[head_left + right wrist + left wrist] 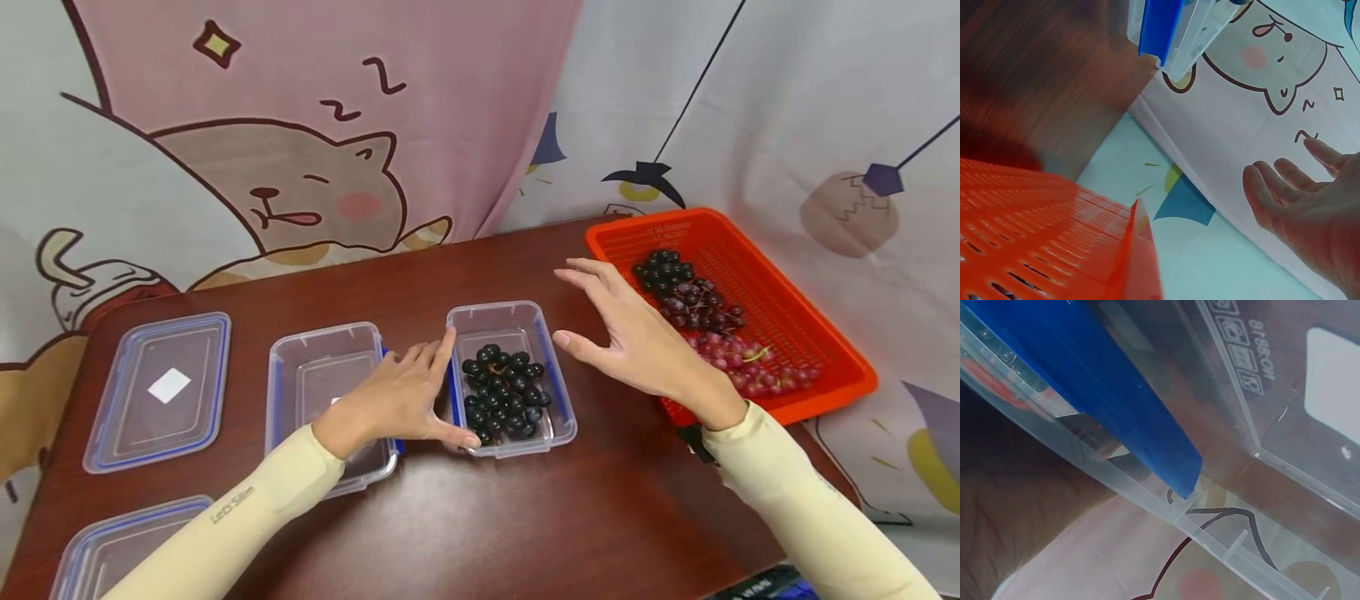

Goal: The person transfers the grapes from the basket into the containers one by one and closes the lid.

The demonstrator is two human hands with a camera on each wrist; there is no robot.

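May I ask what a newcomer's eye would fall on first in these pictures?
In the head view, probably the bright orange basket on the right, with dark and red grapes inside. Next, the black grapes in a container near the middle, beside the left hand. The sleeping cartoon animal on the backdrop may follow.

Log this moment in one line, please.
left hand: at plastic container; right hand: empty; black grapes: inside container; orange-red basket: more grapes

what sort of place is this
Probably an indoor tabletop workspace, perhaps a staged corner at home: a reddish-brown table stands before cartoon-printed cloth, with clear plastic containers and an orange-red basket of grapes.
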